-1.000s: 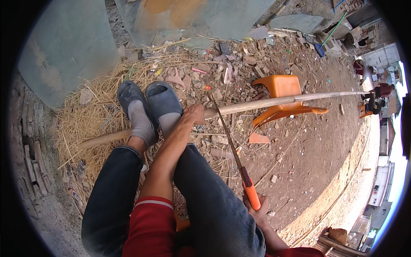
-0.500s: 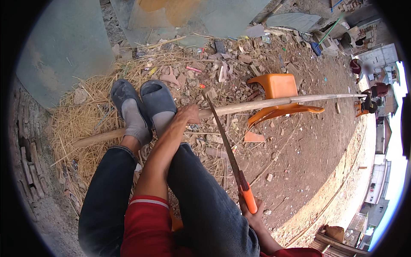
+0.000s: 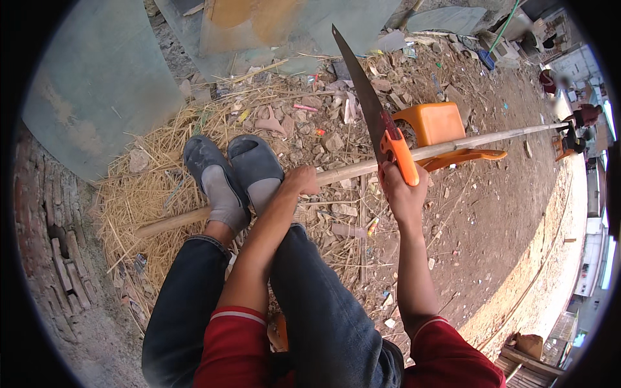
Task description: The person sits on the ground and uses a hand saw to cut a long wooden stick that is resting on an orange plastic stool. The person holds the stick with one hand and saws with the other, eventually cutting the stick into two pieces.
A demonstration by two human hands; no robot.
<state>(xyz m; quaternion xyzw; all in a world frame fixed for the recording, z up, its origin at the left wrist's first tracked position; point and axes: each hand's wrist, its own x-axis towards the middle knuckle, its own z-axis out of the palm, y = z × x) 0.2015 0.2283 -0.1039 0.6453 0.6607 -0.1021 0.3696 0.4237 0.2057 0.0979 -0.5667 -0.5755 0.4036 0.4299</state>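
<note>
My left hand (image 3: 301, 180) is closed around a long pale wooden pole (image 3: 349, 171), just beyond my shoes. The pole slants from the straw at the left, past my ankles, far out to the right over an orange plastic stool. In my right hand (image 3: 405, 185) is the orange handle of a hand saw (image 3: 367, 90), fingers wrapped round it. Its dark blade points away from me, up and a little left, with the tip far beyond the pole. The saw's handle end overlaps the pole in view; whether the teeth touch it I cannot tell.
The orange stool (image 3: 440, 123) lies tipped under the pole. Straw (image 3: 139, 200), stones and rubble cover the ground around my grey slip-on shoes (image 3: 255, 158). Large flat sheets (image 3: 97, 77) lean at the back left by a brick wall (image 3: 48, 226). Other people sit at the far right.
My right hand has pushed the saw forward and away from me, from beside my knee to the pole. My left hand keeps its hold. The whole view has shifted slightly.
</note>
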